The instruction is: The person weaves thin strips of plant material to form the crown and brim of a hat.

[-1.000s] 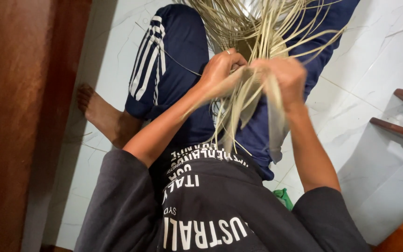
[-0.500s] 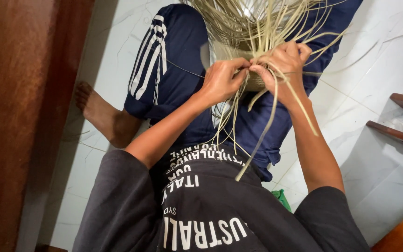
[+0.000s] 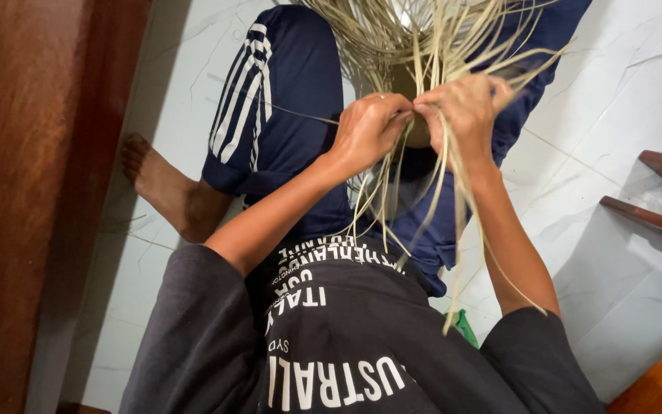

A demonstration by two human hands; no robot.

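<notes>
Near the upper middle of the frame the left hand (image 3: 368, 132) and the right hand (image 3: 465, 111) had drawn together until their fingertips met, each pinched shut on thin pale straw strands (image 3: 423, 46). Half a second before, the loose ends swung wider; now they hung straighter over the blue shorts (image 3: 285, 100). By that, the weaving looked mid-stitch. The woven bundle sat above the hands, over the lap, on the white tiled floor (image 3: 622, 253).

Pale tan straw strands (image 3: 423, 46), navy white-striped shorts (image 3: 270, 100), dark grey shirt (image 3: 346, 345), white marbled floor (image 3: 622, 253)
</notes>
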